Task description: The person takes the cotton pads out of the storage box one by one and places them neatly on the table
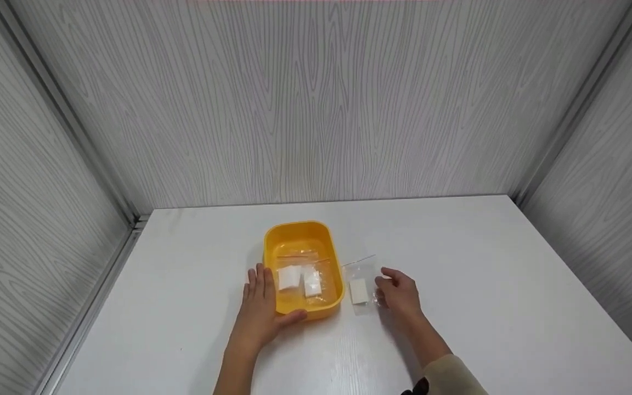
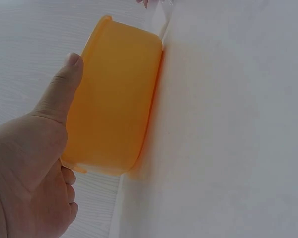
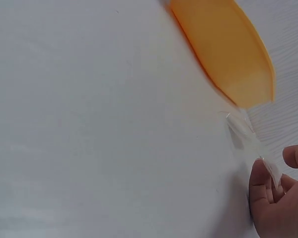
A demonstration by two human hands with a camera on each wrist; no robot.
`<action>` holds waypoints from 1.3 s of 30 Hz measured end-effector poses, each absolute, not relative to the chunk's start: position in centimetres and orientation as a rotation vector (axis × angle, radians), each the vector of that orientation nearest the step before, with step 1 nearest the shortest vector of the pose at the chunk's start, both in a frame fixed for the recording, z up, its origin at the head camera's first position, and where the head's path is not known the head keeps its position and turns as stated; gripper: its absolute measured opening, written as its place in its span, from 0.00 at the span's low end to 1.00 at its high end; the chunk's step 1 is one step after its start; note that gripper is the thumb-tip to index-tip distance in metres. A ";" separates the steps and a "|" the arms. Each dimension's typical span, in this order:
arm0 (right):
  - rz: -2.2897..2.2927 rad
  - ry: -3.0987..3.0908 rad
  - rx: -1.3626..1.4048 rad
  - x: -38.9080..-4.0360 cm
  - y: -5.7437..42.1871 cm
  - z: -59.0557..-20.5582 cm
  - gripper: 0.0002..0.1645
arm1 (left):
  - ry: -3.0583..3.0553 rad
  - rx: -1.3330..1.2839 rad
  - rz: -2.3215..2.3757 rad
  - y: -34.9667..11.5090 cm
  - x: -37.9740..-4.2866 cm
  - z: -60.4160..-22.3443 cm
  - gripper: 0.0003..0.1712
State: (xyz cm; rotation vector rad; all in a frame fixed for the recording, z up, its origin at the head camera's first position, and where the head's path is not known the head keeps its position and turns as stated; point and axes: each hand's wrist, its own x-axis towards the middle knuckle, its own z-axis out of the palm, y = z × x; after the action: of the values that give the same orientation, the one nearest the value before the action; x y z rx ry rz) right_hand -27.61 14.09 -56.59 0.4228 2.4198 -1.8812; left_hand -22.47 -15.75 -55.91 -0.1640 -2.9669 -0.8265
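Note:
A yellow plastic box (image 1: 327, 311) stands on the white table. My left hand (image 1: 258, 315) rests against its left side, fingers straight and spread, thumb along the near edge. Inside the box lie clear zip bags with small white pieces (image 1: 289, 277) in them. Just right of the box, another clear zip bag (image 1: 364, 269) lies flat with a cream rectangular piece (image 1: 358, 291) inside. My right hand (image 1: 401, 293) is beside that bag, its lower fingers curled round clear plastic (image 3: 272, 171); thumb and forefinger stand apart.
The white tabletop (image 1: 486, 274) extends around the box on all sides. Grey wood-grain panels enclose it at the back (image 1: 316, 109), left (image 1: 14, 181) and right (image 1: 612, 164).

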 end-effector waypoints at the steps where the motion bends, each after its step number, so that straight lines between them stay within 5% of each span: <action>1: -1.859 2.446 0.413 -27.6 14.2 -56.7 0.27 | -2.970 -0.161 -0.828 -15.8 -22.5 -55.9 0.78; 15: -1.805 2.600 0.415 -27.7 15.0 -57.7 0.17 | -2.974 -0.157 -0.823 -15.7 -22.1 -56.0 0.77; 39: -1.739 2.621 0.520 -27.9 15.9 -56.2 0.21 | -2.978 -0.145 -0.876 -15.6 -22.4 -55.7 0.77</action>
State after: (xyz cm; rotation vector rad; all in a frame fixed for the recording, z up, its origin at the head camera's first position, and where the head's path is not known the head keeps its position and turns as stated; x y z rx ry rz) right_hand -27.87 15.90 -56.23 0.5201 2.6211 -1.7389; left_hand -22.41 -15.60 -55.73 -0.1447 -2.9779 -0.8761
